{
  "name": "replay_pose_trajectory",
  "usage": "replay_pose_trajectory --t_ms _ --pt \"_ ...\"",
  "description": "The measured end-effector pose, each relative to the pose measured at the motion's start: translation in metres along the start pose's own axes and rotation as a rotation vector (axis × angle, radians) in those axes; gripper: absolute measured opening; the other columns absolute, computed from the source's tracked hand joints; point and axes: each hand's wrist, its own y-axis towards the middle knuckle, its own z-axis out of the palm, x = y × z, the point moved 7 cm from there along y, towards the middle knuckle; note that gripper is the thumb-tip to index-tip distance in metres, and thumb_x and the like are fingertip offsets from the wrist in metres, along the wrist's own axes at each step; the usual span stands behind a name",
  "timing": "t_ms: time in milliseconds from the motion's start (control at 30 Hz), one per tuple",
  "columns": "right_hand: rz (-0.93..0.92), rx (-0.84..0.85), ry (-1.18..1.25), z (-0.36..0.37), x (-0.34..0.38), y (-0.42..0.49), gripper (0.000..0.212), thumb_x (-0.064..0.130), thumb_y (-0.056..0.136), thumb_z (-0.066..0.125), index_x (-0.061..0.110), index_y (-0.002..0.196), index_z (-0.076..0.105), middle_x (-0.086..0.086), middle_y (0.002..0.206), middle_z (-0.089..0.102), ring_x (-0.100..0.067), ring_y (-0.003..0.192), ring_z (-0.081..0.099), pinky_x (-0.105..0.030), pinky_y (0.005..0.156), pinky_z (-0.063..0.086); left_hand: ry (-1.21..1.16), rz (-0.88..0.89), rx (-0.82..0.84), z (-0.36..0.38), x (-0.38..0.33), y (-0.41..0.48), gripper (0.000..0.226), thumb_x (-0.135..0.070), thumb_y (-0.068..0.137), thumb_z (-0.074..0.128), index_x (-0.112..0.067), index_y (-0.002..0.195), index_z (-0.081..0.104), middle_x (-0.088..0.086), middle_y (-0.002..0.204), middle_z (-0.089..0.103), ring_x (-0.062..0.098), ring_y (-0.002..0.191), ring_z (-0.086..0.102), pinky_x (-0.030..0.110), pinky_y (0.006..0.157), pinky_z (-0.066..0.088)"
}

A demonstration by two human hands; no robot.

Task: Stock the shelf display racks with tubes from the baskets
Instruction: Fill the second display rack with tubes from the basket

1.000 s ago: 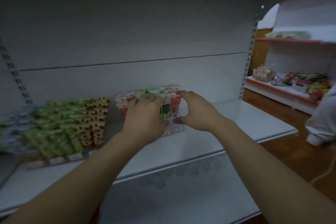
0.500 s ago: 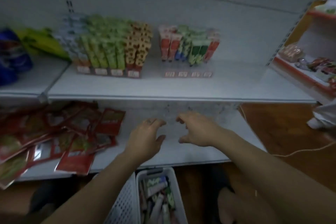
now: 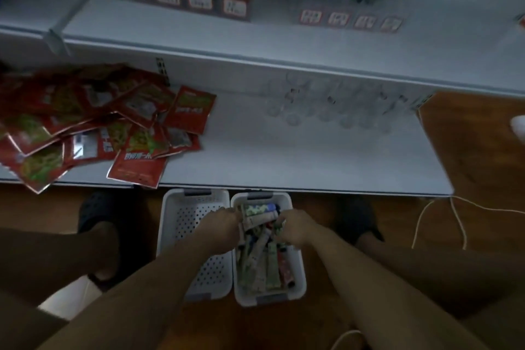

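Just left of the tube basket point(image 3: 298, 291) stands a perforated basket point(image 3: 181, 224). Over the tube basket's left rim the left hand point(image 3: 223, 226) reaches among the tubes point(image 3: 260, 261); the right hand point(image 3: 295, 229) digs in alongside. Both hands' fingers are hidden, so neither grip can be told.

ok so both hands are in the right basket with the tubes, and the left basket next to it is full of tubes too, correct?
Not quite. In the head view the left basket holds no tubes; only its bare perforated floor shows. The rest stands: the left hand and right hand are both in the right basket among the tubes.
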Motion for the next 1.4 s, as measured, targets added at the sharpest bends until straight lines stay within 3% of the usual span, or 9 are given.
replay_pose_trajectory --t_ms 67,300,433,567,800,1033,1200,1300,1400 --pt "-0.033 0.051 -0.028 0.028 0.002 0.009 0.035 0.016 0.088 0.057 0.001 0.12 0.056 -0.028 0.107 0.06 -0.037 0.083 0.061 -0.024 0.051 0.047 0.042 0.03 0.025 0.012 -0.004 0.003 0.034 -0.026 0.093 0.053 -0.017 0.125 0.054 0.008 0.122 0.057 0.026 0.106 0.053 0.036 0.086 0.047" --pt "-0.152 -0.053 -0.088 0.047 0.002 0.045 0.038 0.024 0.093 0.047 0.028 0.131 0.046 -0.011 0.134 0.05 -0.033 0.111 0.054 -0.035 0.087 0.046 0.45 0.238 0.061 0.031 -0.032 0.008 0.036 -0.023 0.09 0.051 -0.009 0.123 0.059 0.017 0.13 0.055 0.033 0.132 0.037 0.05 0.116 0.015" --pt "-0.205 -0.155 -0.134 0.056 0.013 0.058 0.045 0.04 0.097 0.037 0.028 0.14 0.034 -0.016 0.131 0.051 -0.034 0.112 0.052 -0.037 0.094 0.044 0.502 0.229 0.007 0.027 -0.036 0.02 0.049 -0.035 0.068 0.076 -0.008 0.109 0.07 0.021 0.123 0.061 0.041 0.126 0.048 0.058 0.113 0.021" --pt "-0.134 -0.127 -0.109 0.082 0.018 0.068 0.045 0.035 0.098 0.034 0.029 0.143 0.029 -0.008 0.137 0.049 -0.034 0.119 0.05 -0.048 0.098 0.041 0.599 0.092 0.183 0.065 -0.028 0.046 0.046 -0.04 0.094 0.046 -0.014 0.13 0.057 0.009 0.141 0.048 0.036 0.142 0.017 0.059 0.112 -0.017" --pt "-0.184 -0.09 -0.152 0.091 0.015 0.072 0.058 0.039 0.098 0.043 0.013 0.147 0.027 -0.014 0.141 0.044 -0.037 0.116 0.055 -0.048 0.09 0.046 0.809 0.173 0.232 0.071 -0.036 0.07 0.037 -0.035 0.093 0.051 -0.018 0.124 0.06 0.006 0.134 0.052 0.029 0.126 0.038 0.049 0.108 0.024" --pt "-0.287 -0.137 -0.247 0.069 0.003 0.068 0.066 0.008 0.092 0.047 0.014 0.15 0.018 -0.018 0.141 0.044 -0.036 0.116 0.054 -0.044 0.091 0.046 0.774 0.25 0.214 0.062 -0.04 0.068 0.029 -0.019 0.096 0.044 -0.011 0.121 0.057 0.007 0.125 0.059 0.029 0.122 0.046 0.043 0.105 0.028" --pt "-0.207 -0.1 0.228 0.052 -0.006 0.064 0.072 0.02 0.087 0.057 0.019 0.148 0.02 -0.015 0.135 0.048 -0.033 0.115 0.051 -0.037 0.092 0.046 0.497 0.447 0.011 0.028 -0.037 0.065 0.046 -0.02 0.075 0.069 -0.018 0.119 0.06 0.007 0.09 0.071 0.026 0.085 0.067 0.045 0.096 0.045" --pt "-0.099 -0.187 0.43 0.037 -0.018 0.06 0.048 0.042 0.087 0.06 0.018 0.125 0.043 -0.006 0.114 0.057 -0.025 0.103 0.056 -0.031 0.079 0.047 0.282 0.28 0.077 0.003 -0.022 0.065 0.042 -0.021 0.093 0.051 -0.019 0.134 0.042 0.012 0.118 0.061 0.03 0.107 0.059 0.037 0.087 0.045" --pt "0.003 -0.277 0.724 0.016 -0.028 0.049 0.031 0.036 0.087 0.065 0.013 0.099 0.049 -0.003 0.09 0.053 -0.019 0.088 0.054 -0.032 0.073 0.044 -0.17 0.041 0.07 -0.018 -0.004 0.063 0.028 -0.028 0.101 0.042 -0.017 0.127 0.043 0.015 0.108 0.063 0.032 0.091 0.063 0.036 0.068 0.049"
